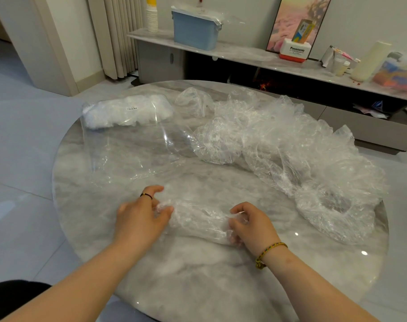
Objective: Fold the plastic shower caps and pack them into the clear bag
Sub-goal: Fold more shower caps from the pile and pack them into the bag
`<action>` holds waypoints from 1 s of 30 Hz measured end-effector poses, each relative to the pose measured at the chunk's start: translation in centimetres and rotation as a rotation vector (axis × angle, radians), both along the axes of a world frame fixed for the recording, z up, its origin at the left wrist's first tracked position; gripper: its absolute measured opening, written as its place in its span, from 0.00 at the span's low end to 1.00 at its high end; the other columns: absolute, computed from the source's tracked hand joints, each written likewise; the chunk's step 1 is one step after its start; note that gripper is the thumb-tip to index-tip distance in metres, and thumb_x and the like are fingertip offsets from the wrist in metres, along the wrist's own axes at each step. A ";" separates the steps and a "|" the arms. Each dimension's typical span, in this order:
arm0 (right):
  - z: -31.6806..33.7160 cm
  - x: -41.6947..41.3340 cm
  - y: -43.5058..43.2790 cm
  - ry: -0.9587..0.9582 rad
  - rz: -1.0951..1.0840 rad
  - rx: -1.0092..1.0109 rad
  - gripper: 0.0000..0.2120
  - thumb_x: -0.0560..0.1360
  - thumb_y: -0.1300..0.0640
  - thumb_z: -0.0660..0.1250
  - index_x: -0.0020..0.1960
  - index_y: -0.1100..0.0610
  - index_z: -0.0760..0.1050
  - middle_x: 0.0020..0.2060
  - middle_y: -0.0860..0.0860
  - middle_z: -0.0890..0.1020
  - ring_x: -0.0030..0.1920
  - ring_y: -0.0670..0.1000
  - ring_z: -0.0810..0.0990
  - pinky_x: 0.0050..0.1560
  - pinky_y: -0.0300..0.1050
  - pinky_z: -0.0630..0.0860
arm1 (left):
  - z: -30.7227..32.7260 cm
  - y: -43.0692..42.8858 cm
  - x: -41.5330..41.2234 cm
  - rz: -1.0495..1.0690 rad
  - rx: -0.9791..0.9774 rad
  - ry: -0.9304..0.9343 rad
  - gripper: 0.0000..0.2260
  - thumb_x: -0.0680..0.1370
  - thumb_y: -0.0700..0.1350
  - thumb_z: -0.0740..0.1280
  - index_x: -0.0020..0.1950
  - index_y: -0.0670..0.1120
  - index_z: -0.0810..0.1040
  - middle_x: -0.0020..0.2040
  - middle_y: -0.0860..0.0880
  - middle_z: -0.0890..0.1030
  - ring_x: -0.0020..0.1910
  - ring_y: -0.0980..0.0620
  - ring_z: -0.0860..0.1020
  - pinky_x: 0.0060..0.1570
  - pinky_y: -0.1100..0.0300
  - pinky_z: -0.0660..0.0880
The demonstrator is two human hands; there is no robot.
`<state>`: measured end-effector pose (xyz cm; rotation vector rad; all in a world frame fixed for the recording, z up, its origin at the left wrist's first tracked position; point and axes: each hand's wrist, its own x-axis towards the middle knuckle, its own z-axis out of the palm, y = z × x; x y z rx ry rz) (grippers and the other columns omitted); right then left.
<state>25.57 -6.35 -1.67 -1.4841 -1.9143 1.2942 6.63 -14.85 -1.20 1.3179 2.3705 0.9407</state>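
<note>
A crumpled clear shower cap [199,220] lies flat on the round marble table [197,275] between my hands. My left hand [140,217] pinches its left end, and my right hand [251,223] grips its right end. A heap of several loose shower caps [279,140] stretches across the right half of the table, one lying open near the right edge [335,210]. The clear bag [128,140] lies at the far left, its mouth toward me, with a white wad of folded caps [128,112] at its closed end.
Behind the table runs a low marble shelf [244,54] with a blue lidded bin [195,29], stacked paper cups [151,18], a Panasonic box [295,52] and a cream cylinder [369,61]. Grey tiled floor surrounds the table.
</note>
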 end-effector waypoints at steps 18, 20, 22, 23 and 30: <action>-0.7 -2.0 -2.1 -0.668 0.226 0.740 0.22 0.67 0.55 0.51 0.57 0.55 0.75 0.58 0.55 0.79 0.63 0.56 0.71 0.68 0.49 0.51 | -2.4 2.2 4.2 -0.567 -0.374 0.467 0.45 0.58 0.58 0.23 0.76 0.56 0.43 0.76 0.55 0.40 0.73 0.56 0.35 0.68 0.48 0.30; -0.3 -1.9 -2.2 -0.737 0.300 0.561 0.35 0.68 0.48 0.40 0.67 0.59 0.69 0.69 0.55 0.68 0.71 0.51 0.63 0.71 0.44 0.44 | -2.9 2.3 4.2 -0.568 -0.364 0.484 0.46 0.58 0.61 0.21 0.76 0.54 0.40 0.76 0.55 0.38 0.68 0.59 0.30 0.67 0.51 0.28; -0.9 -1.2 -1.8 -0.720 0.362 0.489 0.47 0.60 0.42 0.26 0.76 0.56 0.47 0.76 0.50 0.45 0.74 0.46 0.41 0.67 0.39 0.30 | -2.9 2.2 4.2 -0.558 -0.361 0.482 0.48 0.57 0.64 0.18 0.76 0.53 0.39 0.73 0.56 0.34 0.66 0.58 0.28 0.66 0.50 0.27; -0.9 -1.0 -1.7 -0.710 0.389 0.430 0.49 0.57 0.41 0.23 0.76 0.53 0.41 0.75 0.48 0.40 0.73 0.44 0.35 0.65 0.38 0.28 | -2.8 2.2 4.3 -0.551 -0.371 0.472 0.47 0.57 0.63 0.19 0.76 0.53 0.39 0.70 0.57 0.32 0.68 0.58 0.29 0.67 0.49 0.29; -1.6 -0.9 -1.3 -0.718 0.436 0.424 0.58 0.51 0.31 0.12 0.76 0.53 0.38 0.73 0.45 0.35 0.64 0.40 0.29 0.64 0.38 0.28 | -2.5 2.2 4.4 -0.544 -0.421 0.427 0.41 0.62 0.60 0.24 0.76 0.51 0.37 0.76 0.54 0.36 0.74 0.55 0.35 0.70 0.50 0.33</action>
